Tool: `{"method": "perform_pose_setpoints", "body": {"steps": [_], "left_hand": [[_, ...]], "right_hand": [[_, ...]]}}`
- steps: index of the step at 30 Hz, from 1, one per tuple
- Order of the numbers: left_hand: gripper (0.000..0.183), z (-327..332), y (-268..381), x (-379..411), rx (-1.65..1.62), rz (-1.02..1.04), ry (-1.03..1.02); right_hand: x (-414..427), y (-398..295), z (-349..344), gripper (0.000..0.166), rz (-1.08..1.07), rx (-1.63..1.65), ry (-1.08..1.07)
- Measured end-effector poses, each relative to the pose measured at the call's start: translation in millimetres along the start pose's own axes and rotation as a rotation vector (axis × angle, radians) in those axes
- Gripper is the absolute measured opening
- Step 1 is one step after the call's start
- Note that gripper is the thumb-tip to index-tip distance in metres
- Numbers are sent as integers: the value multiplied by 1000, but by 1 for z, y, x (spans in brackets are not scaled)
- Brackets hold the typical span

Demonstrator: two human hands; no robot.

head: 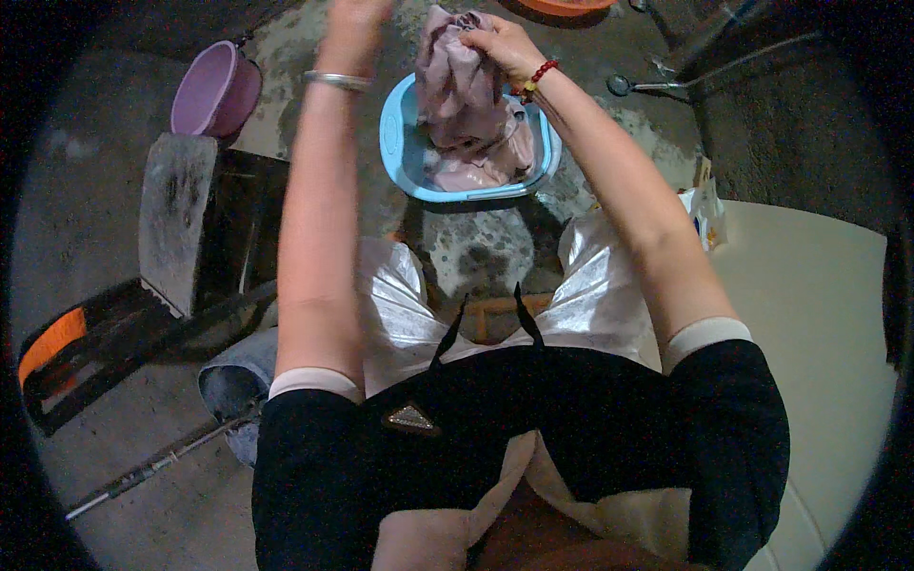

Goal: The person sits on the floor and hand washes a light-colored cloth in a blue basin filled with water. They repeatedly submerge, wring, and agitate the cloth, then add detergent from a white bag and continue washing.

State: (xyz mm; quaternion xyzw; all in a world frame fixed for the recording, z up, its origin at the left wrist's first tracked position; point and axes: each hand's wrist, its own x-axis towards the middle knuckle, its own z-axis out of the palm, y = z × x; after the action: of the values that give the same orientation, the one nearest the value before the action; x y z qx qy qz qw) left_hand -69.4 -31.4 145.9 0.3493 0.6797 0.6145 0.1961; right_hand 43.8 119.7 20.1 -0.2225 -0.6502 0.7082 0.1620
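Observation:
My right hand (pixel 508 48), with a red bead bracelet at the wrist, grips a bunched mauve cloth (pixel 457 86). The cloth hangs down into a light-blue plastic basin (pixel 394 135), where more crumpled, wet-looking fabric (pixel 475 175) lies. Whether the held and lying parts are one piece, I cannot tell. My left hand (pixel 360 18) is blurred and cut off by the top edge of the view, up and left of the cloth. Its fingers are out of sight; a silver bangle circles that forearm.
A purple basin (pixel 246 89) stands tilted at the upper left, near a grey board (pixel 178 221). An orange basin (pixel 560 6) shows at the top edge. At right are a shower head (pixel 620 85), a plastic bag (pixel 707 214) and a pale smooth surface (pixel 800 285). The concrete floor looks wet.

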Motion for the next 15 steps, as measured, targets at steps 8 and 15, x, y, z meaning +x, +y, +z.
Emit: {"method": "perform_pose_setpoints", "body": {"steps": [8, 15], "left_hand": [[32, -17, 123, -20, -529, 558, 106], [46, 9, -51, -46, -768, -185, -402]], "right_hand": [[-35, -64, 9, 20, 106, 546, -134], [-8, -56, -2, 20, 139, 891, -120]]}}
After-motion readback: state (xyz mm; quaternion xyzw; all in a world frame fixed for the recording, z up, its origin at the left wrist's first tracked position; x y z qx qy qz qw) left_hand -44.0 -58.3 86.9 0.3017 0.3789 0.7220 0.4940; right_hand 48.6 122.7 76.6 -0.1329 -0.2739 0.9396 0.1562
